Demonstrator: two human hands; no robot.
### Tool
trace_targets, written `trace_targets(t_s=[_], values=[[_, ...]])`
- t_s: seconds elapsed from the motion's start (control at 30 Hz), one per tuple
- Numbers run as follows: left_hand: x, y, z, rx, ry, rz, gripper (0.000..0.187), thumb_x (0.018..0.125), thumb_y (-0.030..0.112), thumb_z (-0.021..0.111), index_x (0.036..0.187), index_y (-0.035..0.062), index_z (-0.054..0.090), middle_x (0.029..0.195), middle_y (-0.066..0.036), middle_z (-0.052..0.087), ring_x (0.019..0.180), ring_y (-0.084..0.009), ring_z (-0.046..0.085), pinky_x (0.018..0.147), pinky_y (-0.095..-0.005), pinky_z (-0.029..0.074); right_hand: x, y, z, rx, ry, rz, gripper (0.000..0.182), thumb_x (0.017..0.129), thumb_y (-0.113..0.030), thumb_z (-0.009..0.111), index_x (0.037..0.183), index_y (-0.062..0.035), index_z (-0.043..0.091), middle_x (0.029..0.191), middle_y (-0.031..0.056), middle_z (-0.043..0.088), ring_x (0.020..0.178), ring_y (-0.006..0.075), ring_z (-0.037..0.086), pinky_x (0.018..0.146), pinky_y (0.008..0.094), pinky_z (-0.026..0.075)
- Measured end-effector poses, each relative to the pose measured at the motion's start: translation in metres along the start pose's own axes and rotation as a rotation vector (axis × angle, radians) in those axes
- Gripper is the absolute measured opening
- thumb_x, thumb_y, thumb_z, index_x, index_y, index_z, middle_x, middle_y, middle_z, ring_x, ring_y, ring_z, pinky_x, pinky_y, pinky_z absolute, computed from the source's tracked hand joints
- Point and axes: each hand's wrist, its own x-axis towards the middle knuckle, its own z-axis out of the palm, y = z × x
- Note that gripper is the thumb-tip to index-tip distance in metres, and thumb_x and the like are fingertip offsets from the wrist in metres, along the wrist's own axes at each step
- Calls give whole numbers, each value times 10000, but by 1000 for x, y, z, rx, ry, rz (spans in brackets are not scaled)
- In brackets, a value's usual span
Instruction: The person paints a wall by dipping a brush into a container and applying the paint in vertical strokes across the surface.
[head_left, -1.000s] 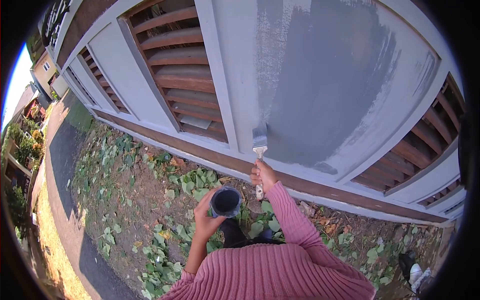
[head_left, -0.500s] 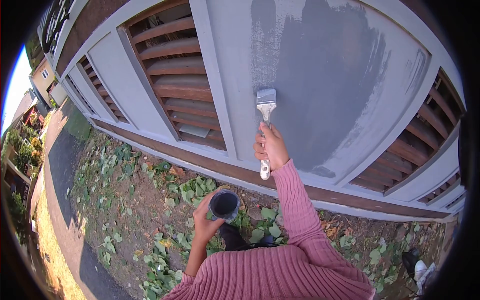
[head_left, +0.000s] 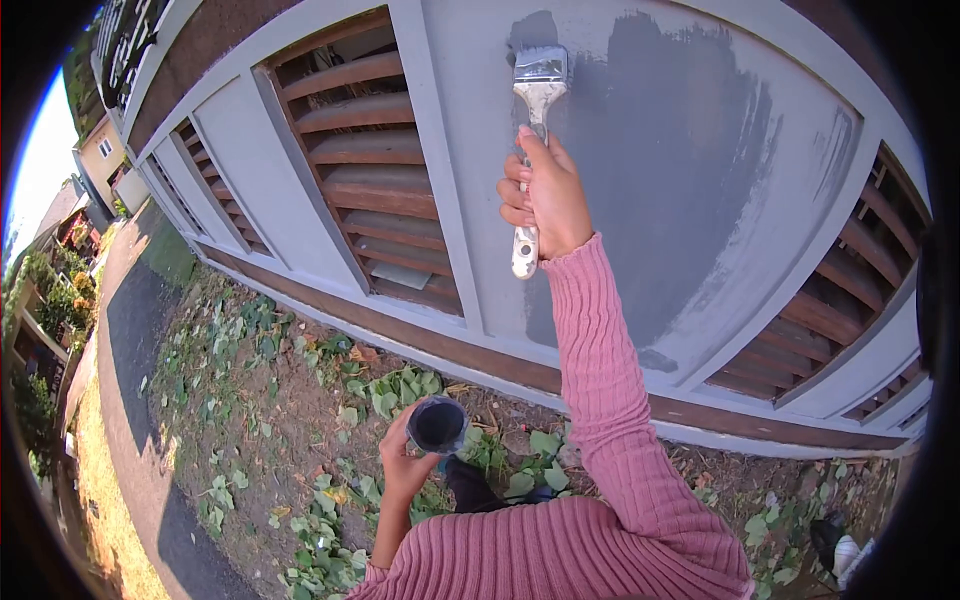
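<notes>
Right fingers (head_left: 514, 192) grip paintbrush (head_left: 540, 94); left fingers (head_left: 396, 434) hold cup (head_left: 438, 426)

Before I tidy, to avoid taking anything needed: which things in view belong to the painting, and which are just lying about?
Part of the job:
paintbrush, in the right hand
cup, in the left hand
wall panel, partly coated grey

Apparently just lying about:
scattered leaves
dark and white things, lower right, too unclear to name
</notes>
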Motion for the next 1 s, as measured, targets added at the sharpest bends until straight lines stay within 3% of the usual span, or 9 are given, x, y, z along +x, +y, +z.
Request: trace_targets(t_s=[0.17,0.23,0.33,0.43,0.73,0.87,1.0], values=[[1,-7,2,14,13,21,482,554,48,685,1022,-15,589,1078,-147,587,1020,-270,554,896,-349,404,-5,-36,37,6,-127,-124,130,898,-239,446,865,-125,393,566,-41,304,373,30,218,289,178,176],[3,-7,5,4,2,-2,484,549,40,677,1023,-13,588,1075,-146,588,1021,-273,553,898,-351,402,-2,-37,38,83,-176,-68,133,898,-246,450,866,-129,395,568,-41,308,374,28,216,290,175,175],[9,-4,10,-30,-26,22,492,545,40,677,1026,-10,585,1079,-150,586,1026,-277,550,901,-354,400,19,-15,17,113,-118,-18,147,901,-253,423,849,-153,329,573,-41,317,365,37,241,290,187,188],[14,-2,12,-47,-49,23,495,545,39,676,1029,-6,584,1084,-155,581,1029,-281,548,903,-354,398,24,12,-6,135,-8,41,130,897,-246,452,857,-137,393,564,-49,312,368,30,210,295,175,172],[13,-4,23,-26,-75,-2,512,565,66,700,1051,-26,566,1091,-155,578,1029,-275,548,901,-348,397,-2,75,-62,76,100,194,122,904,-255,440,862,-159,376,556,-53,301,359,29,213,296,182,173],[12,-4,25,-15,-113,13,502,566,68,700,1043,-25,571,1100,-156,575,1036,-279,546,902,-349,399,-15,70,-49,-34,127,172,119,909,-257,430,886,-159,365,554,-53,299,351,26,222,291,183,178],[17,-4,23,-15,-95,18,492,566,58,688,1037,-24,573,1100,-163,573,1039,-281,545,900,-350,401,-15,47,-22,-150,16,140,124,911,-262,424,919,-155,362,558,-53,298,350,19,232,288,176,187]])
